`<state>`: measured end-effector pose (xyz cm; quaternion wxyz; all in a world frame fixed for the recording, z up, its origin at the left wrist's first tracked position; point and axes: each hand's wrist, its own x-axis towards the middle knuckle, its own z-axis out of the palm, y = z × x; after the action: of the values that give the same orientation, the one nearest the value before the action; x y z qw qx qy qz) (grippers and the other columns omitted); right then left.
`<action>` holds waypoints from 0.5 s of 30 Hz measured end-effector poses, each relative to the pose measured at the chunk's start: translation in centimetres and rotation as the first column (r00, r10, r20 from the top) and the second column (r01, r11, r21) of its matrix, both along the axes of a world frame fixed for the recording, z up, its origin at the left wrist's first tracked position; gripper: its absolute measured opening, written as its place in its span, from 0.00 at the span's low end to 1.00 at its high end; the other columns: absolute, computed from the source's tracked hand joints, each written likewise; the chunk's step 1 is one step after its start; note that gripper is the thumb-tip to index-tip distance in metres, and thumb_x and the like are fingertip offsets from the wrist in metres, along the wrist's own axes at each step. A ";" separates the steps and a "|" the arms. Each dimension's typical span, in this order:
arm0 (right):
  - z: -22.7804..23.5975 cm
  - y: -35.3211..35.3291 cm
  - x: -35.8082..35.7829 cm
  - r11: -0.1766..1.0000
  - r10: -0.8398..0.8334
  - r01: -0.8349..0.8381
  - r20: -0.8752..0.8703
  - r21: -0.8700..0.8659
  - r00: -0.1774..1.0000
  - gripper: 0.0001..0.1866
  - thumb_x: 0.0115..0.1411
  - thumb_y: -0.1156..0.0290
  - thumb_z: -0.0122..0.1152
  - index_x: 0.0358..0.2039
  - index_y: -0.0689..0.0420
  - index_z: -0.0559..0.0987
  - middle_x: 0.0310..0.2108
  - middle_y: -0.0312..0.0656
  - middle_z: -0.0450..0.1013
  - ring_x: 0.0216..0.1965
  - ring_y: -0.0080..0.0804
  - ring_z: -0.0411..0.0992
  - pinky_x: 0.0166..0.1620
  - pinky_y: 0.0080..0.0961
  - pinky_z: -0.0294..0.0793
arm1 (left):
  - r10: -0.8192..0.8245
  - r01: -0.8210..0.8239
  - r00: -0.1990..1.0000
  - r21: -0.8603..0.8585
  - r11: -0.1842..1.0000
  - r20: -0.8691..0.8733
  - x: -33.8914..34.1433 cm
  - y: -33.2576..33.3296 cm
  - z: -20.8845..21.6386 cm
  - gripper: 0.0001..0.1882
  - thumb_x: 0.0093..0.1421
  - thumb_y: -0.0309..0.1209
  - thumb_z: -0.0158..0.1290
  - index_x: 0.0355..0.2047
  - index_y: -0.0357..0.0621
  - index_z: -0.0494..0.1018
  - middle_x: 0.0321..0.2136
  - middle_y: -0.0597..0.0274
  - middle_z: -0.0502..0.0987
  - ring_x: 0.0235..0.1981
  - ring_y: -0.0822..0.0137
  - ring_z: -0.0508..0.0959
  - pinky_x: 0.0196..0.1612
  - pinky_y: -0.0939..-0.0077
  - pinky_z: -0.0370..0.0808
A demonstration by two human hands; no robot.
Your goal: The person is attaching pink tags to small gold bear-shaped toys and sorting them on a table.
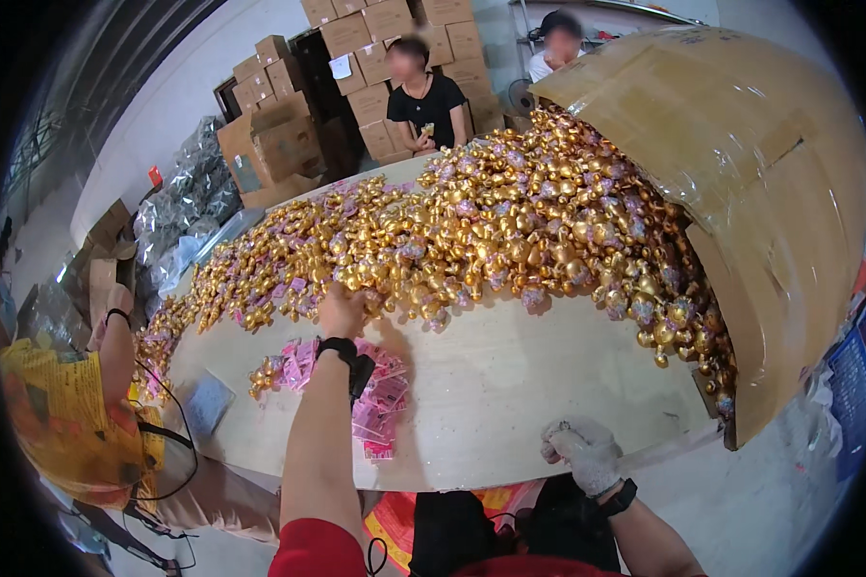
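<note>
My left hand [342,311], bare and with a black band at the wrist, reaches to the near edge of a large heap of small, shiny gold rounded pieces [510,221]. Its fingers are curled in against the gold pieces, and what they hold is hidden. Under that forearm lies a loose pile of pink printed packets [380,394]. My right hand [584,452] wears a whitish glove and rests over the table's near edge. Its fingers are bent closed, and anything in them is too small to name. A few gold pieces [265,375] lie left of the packets.
A big taped cardboard box [741,173] tips over the table [491,385] at right, gold pieces at its mouth. Co-workers sit across the table, and a person in yellow [77,423] is at left. Stacked cartons [366,58] and silvery bags [188,192] stand behind.
</note>
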<state>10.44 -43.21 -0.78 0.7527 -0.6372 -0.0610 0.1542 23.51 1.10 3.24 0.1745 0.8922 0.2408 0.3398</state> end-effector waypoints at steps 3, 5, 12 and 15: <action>0.5 0.3 -0.3 0.999 0.042 -0.043 0.020 0.014 0.999 0.07 0.57 0.73 0.56 0.32 0.64 0.78 0.24 0.40 0.74 0.25 0.24 0.72 0.30 0.21 0.72 | -0.103 0.162 0.960 -0.219 0.962 0.259 -2.1 3.3 0.9 0.13 0.55 0.36 0.58 0.33 0.40 0.73 0.22 0.59 0.77 0.21 0.69 0.76 0.23 0.74 0.71; 0.2 -0.2 0.1 1.000 0.029 -0.029 0.019 -0.012 0.999 0.08 0.58 0.71 0.56 0.30 0.62 0.78 0.22 0.36 0.72 0.25 0.21 0.68 0.30 0.19 0.68 | -0.142 0.364 0.910 -0.586 0.724 0.390 -5.6 -3.5 4.4 0.10 0.60 0.34 0.55 0.36 0.39 0.73 0.26 0.65 0.73 0.27 0.74 0.74 0.28 0.77 0.76; 2.1 -1.0 0.1 0.991 0.124 -0.122 -0.034 0.056 0.992 0.10 0.59 0.70 0.55 0.34 0.63 0.78 0.25 0.36 0.71 0.26 0.22 0.68 0.33 0.20 0.68 | -0.289 0.615 0.758 -0.789 0.014 0.585 -19.5 -13.8 2.2 0.11 0.68 0.36 0.44 0.46 0.46 0.64 0.39 0.56 0.74 0.40 0.59 0.77 0.39 0.62 0.79; 3.2 -0.8 -0.8 0.930 0.260 -0.185 -0.213 0.318 0.942 0.12 0.60 0.70 0.54 0.40 0.63 0.78 0.28 0.36 0.72 0.28 0.22 0.69 0.33 0.20 0.70 | -0.261 0.525 0.821 -0.851 -0.005 0.508 -23.8 -18.5 0.1 0.09 0.67 0.31 0.46 0.46 0.45 0.65 0.35 0.62 0.74 0.30 0.70 0.75 0.34 0.79 0.74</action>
<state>9.64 -44.04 2.46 0.8179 -0.4824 -0.0598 0.3078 -0.28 -17.44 3.38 0.8223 0.5426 0.1202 0.1219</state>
